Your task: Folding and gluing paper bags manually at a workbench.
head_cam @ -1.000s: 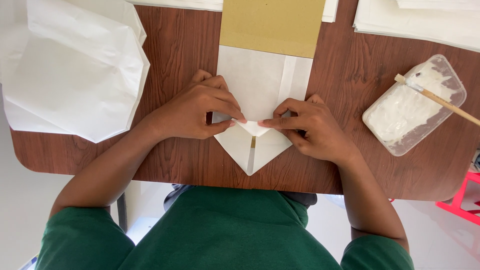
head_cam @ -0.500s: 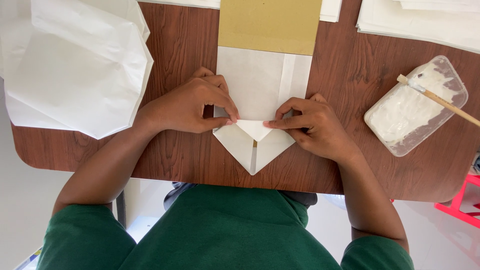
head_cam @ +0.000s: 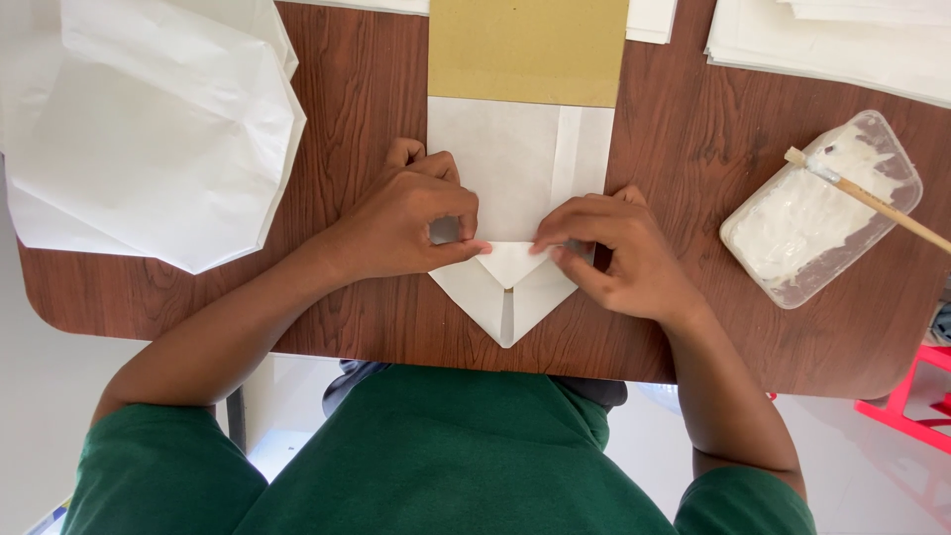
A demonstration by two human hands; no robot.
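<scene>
A white paper bag (head_cam: 515, 163) lies flat on the brown wooden table (head_cam: 367, 119), its near end folded into a downward point (head_cam: 507, 307). A small triangular flap (head_cam: 510, 263) is turned up across that fold. My left hand (head_cam: 411, 218) pinches the flap's left corner with thumb and forefinger. My right hand (head_cam: 619, 248) presses the flap's right corner. A tan card (head_cam: 528, 50) covers the bag's far end.
A pile of crumpled white paper sheets (head_cam: 149, 129) sits at the left. A clear plastic tub of white paste (head_cam: 822, 208) with a wooden brush (head_cam: 867, 198) across it stands at the right. More white sheets (head_cam: 832, 40) lie at the far right corner.
Both hands have slid slightly along the fold, fingertips now pinching the small upturned flap at its two corners; the bag itself has stayed in place.
</scene>
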